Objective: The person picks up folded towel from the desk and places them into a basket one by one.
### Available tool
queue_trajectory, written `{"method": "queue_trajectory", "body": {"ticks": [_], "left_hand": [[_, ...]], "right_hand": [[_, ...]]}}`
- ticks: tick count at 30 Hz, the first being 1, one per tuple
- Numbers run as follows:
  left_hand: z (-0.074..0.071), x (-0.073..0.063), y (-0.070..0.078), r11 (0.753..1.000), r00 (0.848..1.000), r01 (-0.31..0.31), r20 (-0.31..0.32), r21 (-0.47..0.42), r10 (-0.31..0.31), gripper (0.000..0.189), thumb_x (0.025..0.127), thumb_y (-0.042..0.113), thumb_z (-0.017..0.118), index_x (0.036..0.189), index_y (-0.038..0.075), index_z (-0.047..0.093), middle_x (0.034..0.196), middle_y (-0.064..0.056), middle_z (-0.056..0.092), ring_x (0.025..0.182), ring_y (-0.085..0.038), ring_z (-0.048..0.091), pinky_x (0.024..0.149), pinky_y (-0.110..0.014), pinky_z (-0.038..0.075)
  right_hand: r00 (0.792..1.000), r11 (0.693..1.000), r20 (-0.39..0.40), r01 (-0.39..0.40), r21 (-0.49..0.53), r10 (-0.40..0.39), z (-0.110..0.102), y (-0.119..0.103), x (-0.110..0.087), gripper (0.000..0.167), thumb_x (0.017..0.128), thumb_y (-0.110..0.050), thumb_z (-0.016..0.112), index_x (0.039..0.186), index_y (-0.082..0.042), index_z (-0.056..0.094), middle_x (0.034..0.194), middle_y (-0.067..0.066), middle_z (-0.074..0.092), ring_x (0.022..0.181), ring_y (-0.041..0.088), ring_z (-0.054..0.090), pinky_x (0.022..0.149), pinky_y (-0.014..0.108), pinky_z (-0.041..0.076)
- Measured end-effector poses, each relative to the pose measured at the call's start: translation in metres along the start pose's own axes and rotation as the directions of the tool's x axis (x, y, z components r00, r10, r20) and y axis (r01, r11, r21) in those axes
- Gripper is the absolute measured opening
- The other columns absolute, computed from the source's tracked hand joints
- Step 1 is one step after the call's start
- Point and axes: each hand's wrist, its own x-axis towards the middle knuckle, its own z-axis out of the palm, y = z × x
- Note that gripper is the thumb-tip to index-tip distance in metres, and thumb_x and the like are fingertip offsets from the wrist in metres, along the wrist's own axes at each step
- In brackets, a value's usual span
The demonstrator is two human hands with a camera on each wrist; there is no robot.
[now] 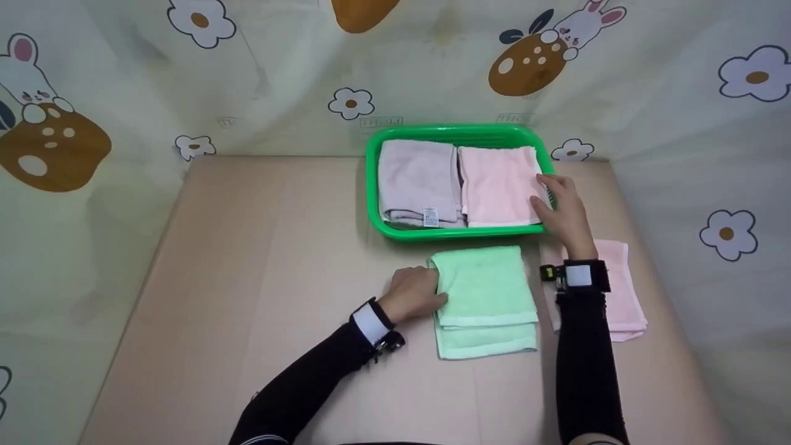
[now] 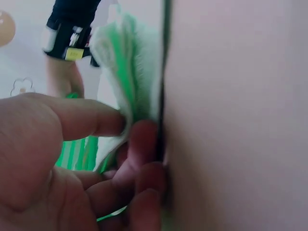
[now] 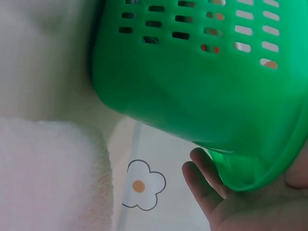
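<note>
At the left edge of a folded green towel [image 1: 485, 287] is my left hand [image 1: 413, 293]. In the left wrist view its thumb and curled fingers pinch the layered edge near the tabletop. My right hand [image 1: 562, 213] is at the right rim of a green plastic basket [image 1: 457, 235]. Its thumb and index finger reach over the rim to the folded pink towel [image 1: 500, 185] inside. Two loosely straight fingers [image 3: 202, 190] show outside the basket wall in the right wrist view. A folded grey towel [image 1: 417, 176] with a white tag lies left of the pink one.
Another folded pink towel [image 1: 618, 290] lies on the table at right, partly hidden under my right forearm. The tabletop [image 1: 278, 247] extends to the left. Patterned cloth [image 1: 278, 74] with rabbits and flowers hangs behind the basket and along both sides.
</note>
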Motion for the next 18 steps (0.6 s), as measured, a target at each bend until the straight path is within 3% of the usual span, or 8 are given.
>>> {"method": "queue_trajectory", "body": {"ticks": [11, 15, 18], "left_hand": [[-0.025, -0.029, -0.051, 0.998, 0.998, 0.048, 0.036, -0.033, -0.047, 0.044, 0.091, 0.031, 0.070, 0.062, 0.018, 0.040, 0.060, 0.005, 0.037, 0.057, -0.016, 0.041, 0.053, -0.032, 0.032], [-0.035, -0.038, -0.069, 0.997, 0.996, 0.078, 0.039, -0.023, -0.077, 0.041, 0.090, 0.032, 0.073, 0.066, 0.017, 0.044, 0.062, 0.005, 0.040, 0.059, -0.017, 0.043, 0.055, -0.033, 0.033], [-0.041, -0.043, -0.078, 0.994, 0.994, 0.105, 0.038, -0.004, -0.105, 0.041, 0.089, 0.034, 0.075, 0.067, 0.016, 0.046, 0.062, 0.004, 0.041, 0.060, -0.016, 0.043, 0.055, -0.033, 0.033]], "right_hand": [[1.000, 0.998, 0.019, -0.016, -0.060, 0.017, -0.003, -0.007, -0.007, 0.057, 0.106, -0.026, 0.058, 0.159, -0.014, 0.042, 0.161, 0.024, 0.035, 0.147, 0.046, 0.035, 0.117, 0.066, 0.033], [0.994, 0.987, -0.088, 0.048, -0.151, -0.062, 0.000, -0.018, -0.017, 0.054, 0.103, -0.023, 0.061, 0.154, -0.009, 0.048, 0.150, 0.026, 0.045, 0.140, 0.046, 0.041, 0.112, 0.064, 0.038], [0.962, 0.974, -0.224, 0.113, -0.195, -0.156, 0.005, -0.036, -0.029, 0.049, 0.101, -0.023, 0.066, 0.144, -0.002, 0.055, 0.133, 0.026, 0.054, 0.126, 0.043, 0.050, 0.099, 0.058, 0.045]]}}
